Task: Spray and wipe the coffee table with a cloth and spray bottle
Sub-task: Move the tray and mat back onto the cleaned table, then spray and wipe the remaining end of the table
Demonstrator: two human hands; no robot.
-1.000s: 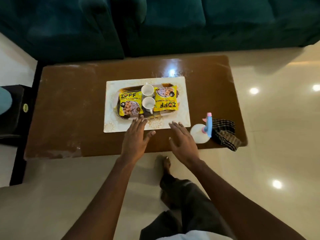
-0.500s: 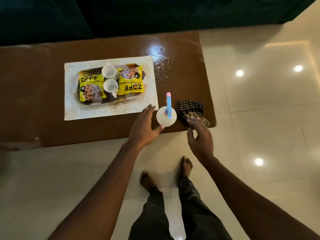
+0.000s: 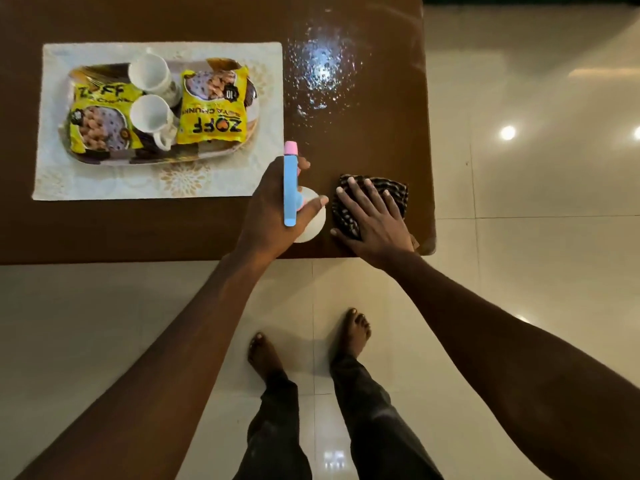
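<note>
Left hand (image 3: 273, 206) gripping spray bottle (image 3: 290, 188), right hand (image 3: 372, 216) flat on cloth (image 3: 398, 192) — brown coffee table (image 3: 207, 226), glossy tiled floor (image 3: 519, 237)

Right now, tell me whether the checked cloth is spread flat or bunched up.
Bunched up. The checked cloth lies crumpled in folds near the coffee table's corner, under the flat right hand.

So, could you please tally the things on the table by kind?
Mugs: 2
Snack packets: 2
Tray: 1
Mat: 1
Spray bottle: 1
Cloth: 1
Total: 8
</note>
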